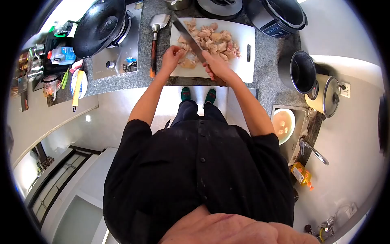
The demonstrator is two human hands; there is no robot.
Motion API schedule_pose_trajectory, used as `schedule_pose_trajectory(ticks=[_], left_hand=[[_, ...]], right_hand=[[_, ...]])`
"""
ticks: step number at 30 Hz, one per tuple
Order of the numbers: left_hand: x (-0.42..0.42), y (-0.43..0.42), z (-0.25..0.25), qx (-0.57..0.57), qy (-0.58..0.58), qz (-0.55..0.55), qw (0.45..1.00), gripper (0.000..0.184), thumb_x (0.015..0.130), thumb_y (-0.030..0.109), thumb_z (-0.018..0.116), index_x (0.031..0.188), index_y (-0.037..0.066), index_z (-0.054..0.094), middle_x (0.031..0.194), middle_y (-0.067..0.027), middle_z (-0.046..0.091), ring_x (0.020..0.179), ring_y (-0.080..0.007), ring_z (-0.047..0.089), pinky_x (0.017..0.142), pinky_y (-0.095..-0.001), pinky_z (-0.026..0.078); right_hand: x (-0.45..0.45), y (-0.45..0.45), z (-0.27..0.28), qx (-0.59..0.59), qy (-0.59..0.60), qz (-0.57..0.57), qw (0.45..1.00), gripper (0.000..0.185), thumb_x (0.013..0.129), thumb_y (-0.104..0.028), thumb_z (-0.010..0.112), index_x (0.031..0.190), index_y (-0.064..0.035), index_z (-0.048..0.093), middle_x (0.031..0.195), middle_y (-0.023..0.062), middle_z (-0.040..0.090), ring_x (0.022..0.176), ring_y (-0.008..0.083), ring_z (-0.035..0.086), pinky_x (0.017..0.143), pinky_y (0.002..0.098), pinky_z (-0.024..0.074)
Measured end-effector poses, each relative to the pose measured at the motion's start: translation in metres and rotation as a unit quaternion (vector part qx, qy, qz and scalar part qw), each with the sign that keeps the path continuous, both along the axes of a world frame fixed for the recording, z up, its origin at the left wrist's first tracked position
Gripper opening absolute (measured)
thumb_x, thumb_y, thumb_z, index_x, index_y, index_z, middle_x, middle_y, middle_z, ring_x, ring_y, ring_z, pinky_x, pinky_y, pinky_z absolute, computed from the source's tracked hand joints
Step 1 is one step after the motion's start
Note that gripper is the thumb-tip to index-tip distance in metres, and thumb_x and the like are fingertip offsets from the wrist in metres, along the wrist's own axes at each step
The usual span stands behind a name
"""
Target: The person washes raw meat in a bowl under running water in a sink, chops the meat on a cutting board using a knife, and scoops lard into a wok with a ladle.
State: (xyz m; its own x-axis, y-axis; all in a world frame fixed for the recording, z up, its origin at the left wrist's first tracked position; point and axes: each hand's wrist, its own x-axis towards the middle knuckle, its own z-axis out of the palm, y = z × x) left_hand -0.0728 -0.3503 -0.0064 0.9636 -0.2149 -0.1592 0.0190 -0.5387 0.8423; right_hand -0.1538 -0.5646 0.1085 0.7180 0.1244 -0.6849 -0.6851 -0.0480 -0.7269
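A white cutting board (247,36) lies on the grey speckled counter, with many pieces of pale raw meat (215,37) spread over it. My right hand (216,65) is closed round the handle of a long-bladed knife (191,40), whose blade slants up and left across the board's left part. At the board's left edge my left hand (172,57) has its fingers bent together near some meat; what they hold, if anything, is too small to name. A metal spatula with a wooden handle (153,53) lies just left of the board.
A black wok (99,28) sits on the stove (97,67) at left. Behind the board are a round black lid (219,7) and a cooker (276,18). On the right stand a dark pot (297,72), a cream pot (327,95) and a sink (298,126) holding a bowl (283,124).
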Motion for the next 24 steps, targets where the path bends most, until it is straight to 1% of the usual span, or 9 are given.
schedule_pose_trajectory(ticks=[2,4,5,7,9,11,14,18,24], left_hand=[[-0.003,0.004,0.003,-0.01,0.017,-0.006,1.0,0.036,0.081,0.021,0.072,0.11,0.003,0.061,0.096,-0.0126,0.064,0.083,-0.0197,0.061,0.075,-0.0349,0.051],[-0.023,0.011,0.012,0.074,-0.124,-0.03,0.989,0.053,0.074,0.02,0.078,0.119,0.002,0.055,0.106,-0.0183,0.057,0.093,-0.0284,0.059,0.083,-0.0377,0.049],[-0.033,0.015,0.018,0.073,-0.126,-0.034,0.989,0.053,0.074,0.02,0.078,0.119,0.002,0.055,0.106,-0.0183,0.057,0.093,-0.0284,0.059,0.083,-0.0377,0.049],[-0.049,0.021,0.032,0.19,-0.284,-0.094,0.935,0.069,0.069,0.02,0.081,0.127,0.004,0.047,0.118,-0.0205,0.05,0.102,-0.0351,0.055,0.09,-0.0397,0.046],[-0.055,0.02,0.025,0.176,-0.232,-0.102,0.951,0.07,0.067,0.019,0.082,0.126,0.004,0.047,0.116,-0.0207,0.051,0.103,-0.0372,0.054,0.091,-0.0411,0.045],[-0.055,0.016,0.006,0.157,-0.191,-0.082,0.965,0.059,0.068,0.019,0.081,0.117,0.005,0.051,0.108,-0.0202,0.056,0.101,-0.0385,0.055,0.087,-0.0446,0.046],[-0.05,-0.005,0.024,0.176,-0.077,-0.043,0.981,0.045,0.072,0.021,0.077,0.107,0.004,0.054,0.098,-0.0179,0.06,0.097,-0.0368,0.057,0.083,-0.0453,0.047],[-0.055,-0.015,0.008,0.162,-0.168,-0.02,0.972,0.035,0.075,0.019,0.069,0.103,0.004,0.055,0.094,-0.017,0.06,0.094,-0.0363,0.058,0.081,-0.0456,0.048],[-0.117,0.03,0.016,0.152,-0.139,0.055,0.977,0.036,0.076,0.012,0.065,0.11,0.006,0.053,0.104,-0.0177,0.056,0.1,-0.0355,0.055,0.088,-0.0449,0.044]], right_hand=[[-0.018,-0.021,0.012,0.011,-0.023,-0.053,0.998,0.056,0.093,-0.053,0.046,0.084,0.0017,0.053,0.053,0.001,0.043,0.039,0.0112,0.041,0.038,0.0269,0.0359],[-0.044,-0.043,0.017,-0.003,-0.048,-0.108,0.993,0.054,0.093,-0.052,0.048,0.081,0.0003,0.055,0.054,0.0005,0.045,0.04,0.0099,0.042,0.039,0.025,0.0354],[-0.056,-0.055,0.019,-0.003,-0.05,-0.113,0.992,0.054,0.093,-0.052,0.048,0.081,0.0003,0.055,0.054,0.0005,0.045,0.04,0.0099,0.042,0.039,0.025,0.0354],[-0.076,-0.081,0.02,-0.183,-0.081,-0.104,0.974,0.051,0.09,-0.048,0.054,0.078,0.0009,0.058,0.056,0.0045,0.05,0.044,0.012,0.047,0.043,0.0285,0.0391],[-0.095,-0.112,-0.01,-0.4,-0.157,-0.041,0.902,0.045,0.085,-0.04,0.06,0.08,0.005,0.061,0.067,0.0209,0.062,0.064,0.0371,0.063,0.06,0.0436,0.0487],[-0.106,-0.13,-0.024,-0.499,-0.14,-0.034,0.854,0.038,0.082,-0.033,0.059,0.083,0.0048,0.061,0.08,0.0281,0.063,0.081,0.0467,0.061,0.072,0.05,0.0474],[-0.12,-0.159,-0.07,-0.552,-0.125,-0.037,0.824,0.035,0.082,-0.033,0.057,0.089,0.0015,0.061,0.085,0.0279,0.064,0.083,0.0461,0.061,0.073,0.0518,0.0472],[-0.124,-0.173,-0.084,-0.563,-0.116,-0.027,0.818,0.036,0.08,-0.031,0.059,0.097,0.0005,0.059,0.089,0.0256,0.065,0.085,0.0457,0.061,0.076,0.0514,0.0474],[-0.124,-0.211,-0.12,-0.541,-0.204,0.025,0.816,0.04,0.077,-0.022,0.06,0.108,0.0012,0.055,0.1,0.0253,0.062,0.092,0.0443,0.059,0.081,0.0503,0.0474]])
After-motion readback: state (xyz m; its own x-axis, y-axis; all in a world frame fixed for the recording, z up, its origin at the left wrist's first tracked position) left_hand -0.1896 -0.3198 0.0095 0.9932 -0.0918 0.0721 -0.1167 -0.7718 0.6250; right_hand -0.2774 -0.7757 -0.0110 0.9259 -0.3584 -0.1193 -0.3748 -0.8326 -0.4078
